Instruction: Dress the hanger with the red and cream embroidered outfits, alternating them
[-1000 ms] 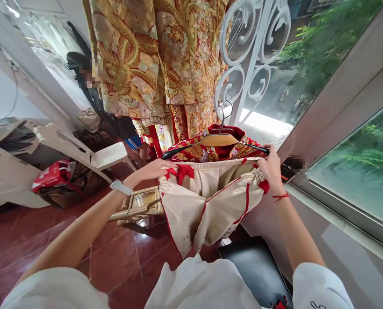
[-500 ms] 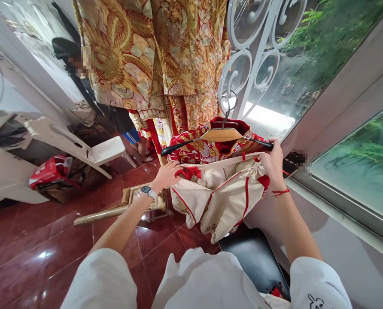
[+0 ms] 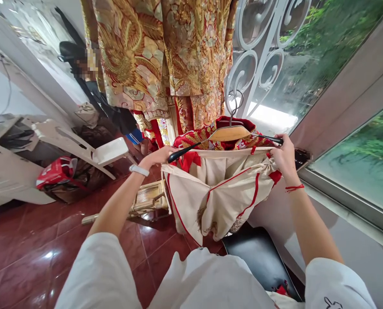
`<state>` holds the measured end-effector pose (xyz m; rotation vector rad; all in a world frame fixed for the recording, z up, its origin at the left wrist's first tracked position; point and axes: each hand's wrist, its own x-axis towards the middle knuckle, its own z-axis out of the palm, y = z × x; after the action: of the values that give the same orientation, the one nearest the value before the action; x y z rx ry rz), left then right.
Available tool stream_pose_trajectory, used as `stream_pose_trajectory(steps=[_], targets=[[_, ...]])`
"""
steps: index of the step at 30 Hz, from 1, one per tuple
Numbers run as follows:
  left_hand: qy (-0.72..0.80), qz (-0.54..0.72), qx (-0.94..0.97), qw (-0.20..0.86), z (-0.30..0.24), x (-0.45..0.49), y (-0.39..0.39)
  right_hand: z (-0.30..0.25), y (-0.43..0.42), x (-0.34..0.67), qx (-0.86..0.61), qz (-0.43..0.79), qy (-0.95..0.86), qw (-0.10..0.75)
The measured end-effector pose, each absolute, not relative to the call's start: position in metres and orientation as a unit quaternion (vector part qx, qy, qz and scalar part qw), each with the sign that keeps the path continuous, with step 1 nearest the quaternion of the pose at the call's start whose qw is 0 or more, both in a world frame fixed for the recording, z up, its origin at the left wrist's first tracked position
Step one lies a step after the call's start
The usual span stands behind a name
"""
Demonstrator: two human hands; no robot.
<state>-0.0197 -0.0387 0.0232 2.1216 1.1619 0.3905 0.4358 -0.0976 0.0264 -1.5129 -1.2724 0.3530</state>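
Observation:
A cream skirt (image 3: 191,193) with red trim hangs spread between my hands, its waistband stretched across just below a hanger (image 3: 230,134). My left hand (image 3: 159,156) is closed on the waistband's left end, beside the hanger's black left tip. At the other end, my right hand (image 3: 284,156) grips the gathered waistband by the hanger's right tip; some of its fingers are hidden. Behind the skirt is a red embroidered jacket (image 3: 191,139). The hanger has a wooden middle and a metal hook, near white scrolled metalwork.
Gold embroidered garments (image 3: 130,51) hang ahead. A bamboo stool (image 3: 149,197) stands on the red tiles at left, beyond it a white chair (image 3: 109,150) and a red bag (image 3: 58,171). A black seat (image 3: 262,257) is below; a phone (image 3: 302,159) rests by the window. Another person (image 3: 98,92) is behind the garments.
My left hand has moved outward to the left, pulling the waistband wider and tauter. The skirt's front hangs more spread out. The view has shifted slightly.

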Motion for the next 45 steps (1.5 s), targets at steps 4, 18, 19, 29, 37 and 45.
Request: stream_pose_trajectory(steps=[4,18,19,29,37,45], targets=[[0.482,0.116,0.818,0.291,0.050,-0.016,-0.043,0.025,-0.103,0.437,-0.647,0.129,-0.529,0.533],[0.604,0.087,0.786,0.100,0.140,0.023,-0.070,0.024,-0.126,0.419,-0.653,0.044,-0.537,0.532],[0.597,0.101,0.790,0.097,0.142,0.020,-0.070,0.024,-0.125,0.419,-0.653,0.040,-0.533,0.538],[0.538,0.100,0.837,0.031,0.065,-0.014,-0.092,0.024,-0.101,0.421,-0.652,0.035,-0.512,0.558],[0.515,0.073,0.853,0.046,0.066,-0.024,-0.073,0.020,-0.104,0.420,-0.646,0.033,-0.532,0.547],[0.545,0.021,0.838,0.022,0.093,-0.023,-0.071,0.023,-0.105,0.424,-0.656,0.013,-0.536,0.530]])
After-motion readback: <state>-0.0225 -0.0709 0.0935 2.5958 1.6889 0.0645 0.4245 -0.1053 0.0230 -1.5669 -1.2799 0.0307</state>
